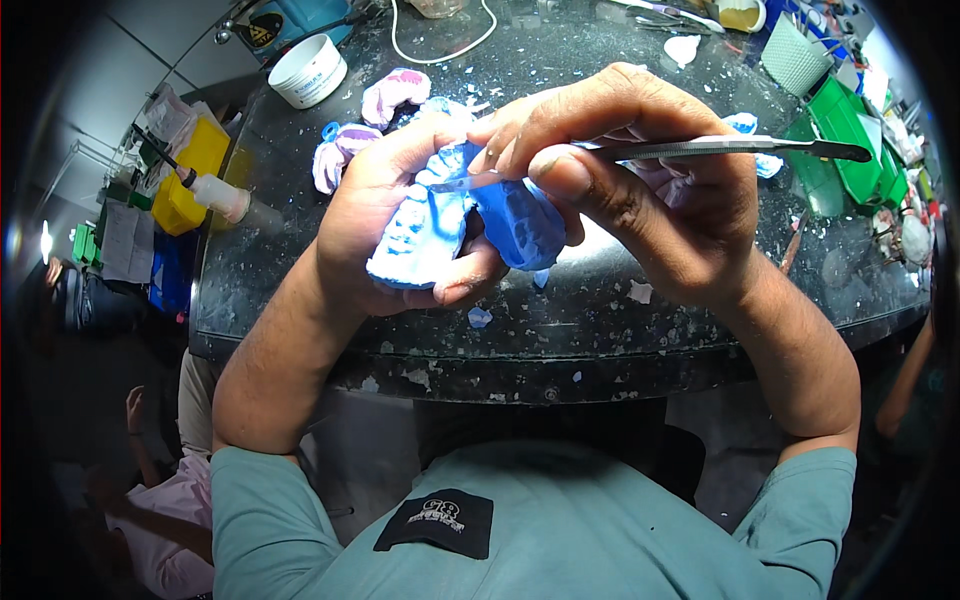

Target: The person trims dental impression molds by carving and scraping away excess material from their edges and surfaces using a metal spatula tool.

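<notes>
My left hand (370, 200) is closed around a light blue dental cast (418, 245), holding it above the bench. Teeth-like bumps run along its left part; a darker blue portion (522, 232) on the right lies in shade. Whether the two parts are one piece I cannot tell. My right hand (640, 180) pinches a slim double-ended metal dental knife (710, 148). Its pale blade (465, 184) lies against the upper part of the cast, beside my left thumb. The dark flat end points off to the right.
Pink-and-white dental pieces (395, 95) lie behind my left hand on the dark, chipped bench (620, 350). A white tub (308, 72) stands back left, a yellow bin (190, 175) beyond the bench's left edge. Green bins (850, 140) and a mesh holder (797, 55) are at right.
</notes>
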The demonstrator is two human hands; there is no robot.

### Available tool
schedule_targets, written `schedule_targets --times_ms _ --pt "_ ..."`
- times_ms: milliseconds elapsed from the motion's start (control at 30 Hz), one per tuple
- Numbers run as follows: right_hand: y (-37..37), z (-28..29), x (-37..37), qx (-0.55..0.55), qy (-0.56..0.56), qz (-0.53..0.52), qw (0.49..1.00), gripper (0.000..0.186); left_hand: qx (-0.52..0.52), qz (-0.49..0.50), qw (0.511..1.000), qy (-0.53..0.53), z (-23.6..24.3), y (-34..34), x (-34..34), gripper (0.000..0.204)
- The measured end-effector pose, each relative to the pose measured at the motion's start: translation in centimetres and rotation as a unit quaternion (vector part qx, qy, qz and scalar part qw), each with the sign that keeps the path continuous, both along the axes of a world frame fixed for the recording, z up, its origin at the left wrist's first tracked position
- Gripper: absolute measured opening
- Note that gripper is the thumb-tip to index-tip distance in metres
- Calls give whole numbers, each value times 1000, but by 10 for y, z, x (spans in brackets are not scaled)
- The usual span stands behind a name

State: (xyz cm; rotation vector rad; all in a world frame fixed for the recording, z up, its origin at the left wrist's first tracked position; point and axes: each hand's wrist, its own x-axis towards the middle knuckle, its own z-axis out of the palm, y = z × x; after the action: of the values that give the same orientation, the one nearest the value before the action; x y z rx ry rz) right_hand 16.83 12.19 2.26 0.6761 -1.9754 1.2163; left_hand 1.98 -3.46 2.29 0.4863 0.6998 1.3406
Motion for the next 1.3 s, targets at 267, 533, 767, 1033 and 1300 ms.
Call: schedule_targets --times_ms 267,533,767,1033,1300 --pt "-1 -1 1 -29 -49 -18 998 19 8 -7 999 47 -2 2 -3 58" --pt "-1 -7 -1 -179 -108 31 977 23 29 -24 999 34 -12 5 -5 69" --pt "0 -3 2 -147 -108 -1 983 25 9 -57 995 84 -7 9 -7 62" --pt "1 -4 2 -124 -96 -4 988 23 25 -55 992 113 -9 8 -8 58" --pt "4 -4 3 -96 -94 -21 991 21 15 -61 990 125 -9 8 -8 57"
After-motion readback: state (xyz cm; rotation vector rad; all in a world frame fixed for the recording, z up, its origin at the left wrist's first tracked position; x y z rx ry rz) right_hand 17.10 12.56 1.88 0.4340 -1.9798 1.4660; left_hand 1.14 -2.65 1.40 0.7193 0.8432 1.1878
